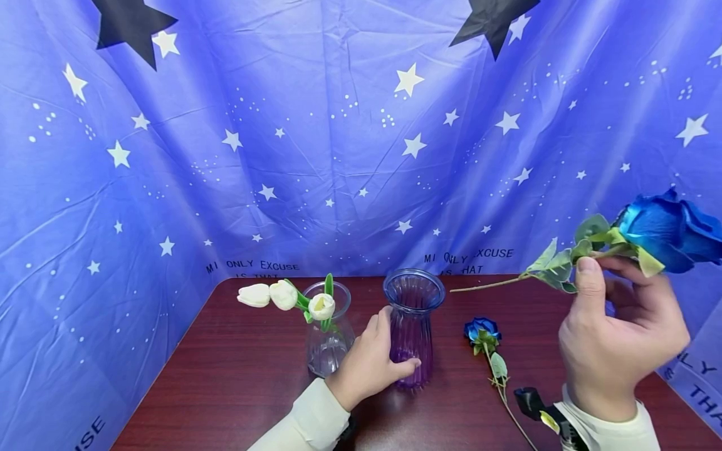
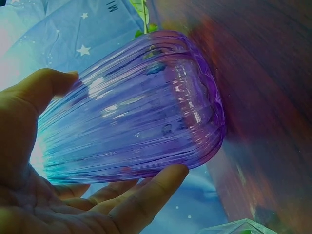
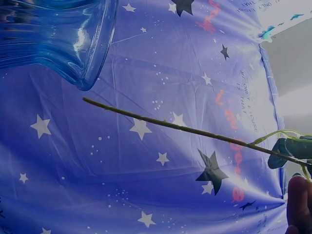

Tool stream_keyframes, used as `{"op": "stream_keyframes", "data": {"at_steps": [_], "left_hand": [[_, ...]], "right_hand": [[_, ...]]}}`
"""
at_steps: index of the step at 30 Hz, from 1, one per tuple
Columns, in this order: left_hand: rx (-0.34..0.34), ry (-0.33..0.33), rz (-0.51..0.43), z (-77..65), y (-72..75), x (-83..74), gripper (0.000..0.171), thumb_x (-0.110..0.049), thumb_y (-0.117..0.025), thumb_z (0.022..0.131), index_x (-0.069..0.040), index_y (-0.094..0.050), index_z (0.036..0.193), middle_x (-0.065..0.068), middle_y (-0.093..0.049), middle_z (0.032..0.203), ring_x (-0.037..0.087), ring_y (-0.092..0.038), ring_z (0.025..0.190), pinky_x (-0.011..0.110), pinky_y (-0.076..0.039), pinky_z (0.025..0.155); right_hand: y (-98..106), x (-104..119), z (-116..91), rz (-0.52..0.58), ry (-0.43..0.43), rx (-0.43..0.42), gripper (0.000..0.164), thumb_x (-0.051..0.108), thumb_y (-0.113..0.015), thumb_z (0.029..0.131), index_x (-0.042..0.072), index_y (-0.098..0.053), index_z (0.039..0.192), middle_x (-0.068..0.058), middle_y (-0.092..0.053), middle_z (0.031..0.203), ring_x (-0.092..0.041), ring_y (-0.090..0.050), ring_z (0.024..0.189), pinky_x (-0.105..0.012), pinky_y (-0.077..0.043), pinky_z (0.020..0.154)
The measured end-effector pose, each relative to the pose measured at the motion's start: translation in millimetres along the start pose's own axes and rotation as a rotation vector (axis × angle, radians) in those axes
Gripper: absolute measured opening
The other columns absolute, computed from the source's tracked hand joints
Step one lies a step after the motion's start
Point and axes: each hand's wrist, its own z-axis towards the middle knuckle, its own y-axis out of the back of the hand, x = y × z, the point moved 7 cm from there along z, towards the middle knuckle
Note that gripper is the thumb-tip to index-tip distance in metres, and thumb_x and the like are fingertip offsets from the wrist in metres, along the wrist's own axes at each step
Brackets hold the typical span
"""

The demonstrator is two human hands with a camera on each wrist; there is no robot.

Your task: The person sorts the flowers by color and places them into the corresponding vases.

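A ribbed glass vase (image 1: pixel 416 335), purple below and bluish at its flared rim, stands upright on the table. My left hand (image 1: pixel 365 360) holds it from the left, thumb on the near side. In the left wrist view, thumb and fingers lie on opposite sides of the vase (image 2: pixel 141 112). At the right, my right hand (image 1: pixel 626 344) pinches the stem of a blue rose (image 1: pixel 668 232) just below the bloom. The stem runs leftward, and its bare tip is near the vase rim, apart from it in the right wrist view, where the stem (image 3: pixel 170 125) shows against the backdrop.
A clear glass vase (image 1: pixel 324 354) with white tulips (image 1: pixel 283 294) stands left of the purple one. Another blue rose (image 1: pixel 482 332) lies on the dark red table (image 1: pixel 197 376), right of the purple vase. A blue star-patterned cloth (image 1: pixel 338 169) hangs behind the table.
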Motion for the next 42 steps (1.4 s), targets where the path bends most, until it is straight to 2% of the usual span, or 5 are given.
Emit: {"op": "stream_keyframes", "data": {"at_steps": [7, 17, 28, 33, 42], "left_hand": [[0.012, 0.013, -0.001, 0.0, -2.4, 1.5, 0.102, -0.053, -0.084, 0.080, -0.003, -0.034, 0.153, 0.012, -0.060, 0.123, 0.026, -0.071, 0.089, 0.040, -0.060, 0.081], [0.020, 0.013, -0.009, -0.1, -2.9, 1.2, 0.101, -0.052, -0.084, 0.079, -0.003, -0.033, 0.152, 0.012, -0.060, 0.122, 0.026, -0.071, 0.090, 0.040, -0.060, 0.081], [0.035, 0.023, -0.005, -0.6, -3.7, 1.3, 0.103, -0.052, -0.085, 0.080, -0.002, -0.033, 0.153, 0.014, -0.059, 0.125, 0.028, -0.071, 0.092, 0.041, -0.060, 0.082], [0.033, 0.021, -0.008, -0.9, -4.1, 1.5, 0.102, -0.051, -0.085, 0.079, -0.003, -0.033, 0.153, 0.013, -0.059, 0.124, 0.028, -0.071, 0.093, 0.041, -0.060, 0.082], [0.042, 0.024, -0.002, -0.7, -4.0, 1.5, 0.103, -0.052, -0.085, 0.080, -0.002, -0.033, 0.153, 0.013, -0.059, 0.124, 0.027, -0.071, 0.093, 0.040, -0.060, 0.083]], "right_hand": [[5, 1, 1, 0.040, 0.025, -0.042, 0.025, -0.011, -0.078, 0.073, -0.028, -0.063, 0.084, -0.021, -0.072, 0.082, -0.015, -0.066, 0.062, -0.018, -0.053, 0.063], [4, 6, -2, 0.051, 0.030, -0.056, 0.026, -0.010, -0.079, 0.072, -0.028, -0.064, 0.084, -0.020, -0.072, 0.082, -0.013, -0.064, 0.060, -0.017, -0.051, 0.062], [-5, 8, -7, 0.086, 0.009, -0.002, 0.025, -0.012, -0.077, 0.073, -0.029, -0.064, 0.087, -0.019, -0.074, 0.084, -0.014, -0.064, 0.060, -0.018, -0.053, 0.064], [-10, 6, -12, 0.080, -0.015, 0.047, 0.025, -0.013, -0.078, 0.075, -0.029, -0.065, 0.089, -0.017, -0.075, 0.085, -0.012, -0.064, 0.059, -0.016, -0.051, 0.061], [-18, -1, -21, 0.089, -0.022, 0.156, 0.022, -0.017, -0.075, 0.077, -0.030, -0.064, 0.090, -0.017, -0.075, 0.083, -0.014, -0.068, 0.065, -0.019, -0.054, 0.068]]}}
